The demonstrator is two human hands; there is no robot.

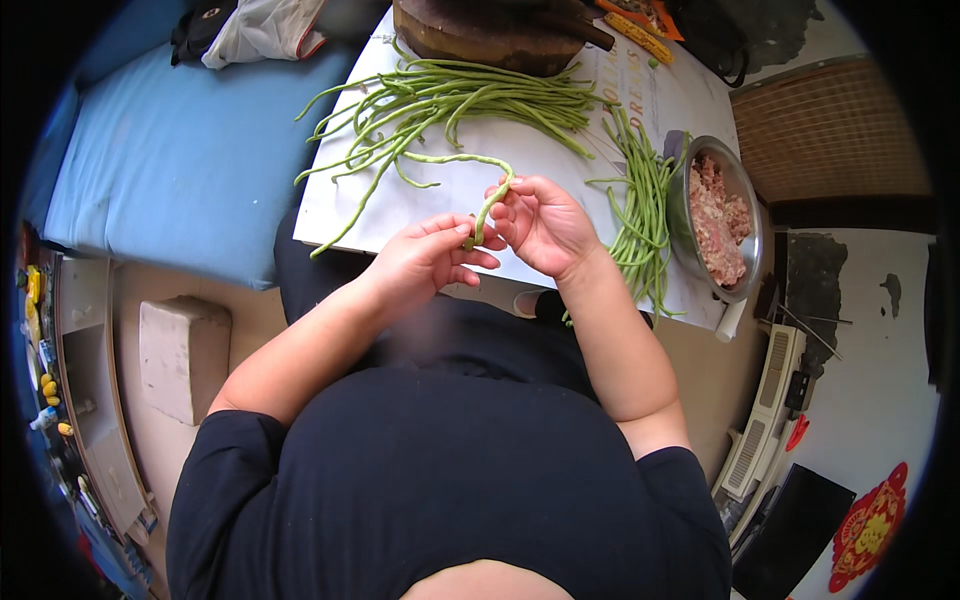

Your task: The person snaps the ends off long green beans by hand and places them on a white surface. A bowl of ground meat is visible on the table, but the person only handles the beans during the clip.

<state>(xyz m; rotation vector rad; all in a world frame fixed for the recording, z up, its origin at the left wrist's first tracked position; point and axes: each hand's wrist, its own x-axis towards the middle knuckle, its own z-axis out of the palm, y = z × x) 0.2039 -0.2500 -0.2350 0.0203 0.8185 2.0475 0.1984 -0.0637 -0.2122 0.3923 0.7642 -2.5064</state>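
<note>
A single long green bean (462,158) is held between my two hands over the near edge of the white table (395,215). My left hand (432,258) pinches its lower end, where the bean looks curled; the fingers partly cover it. My right hand (548,225) grips it higher up between thumb and forefinger, the other fingers loosely bent. From there the bean's free length arches left toward a large pile of long beans (480,95) across the table. A second bunch of long beans (645,205) lies right of my right hand, some hanging past the edge.
A metal bowl (752,270) of minced meat (715,220) stands at the table's right. Behind the beans is a thick round wooden board (480,40), with a corn cob (638,38) farther right. A blue sofa (190,150) and a pale block stool (180,355) are at left.
</note>
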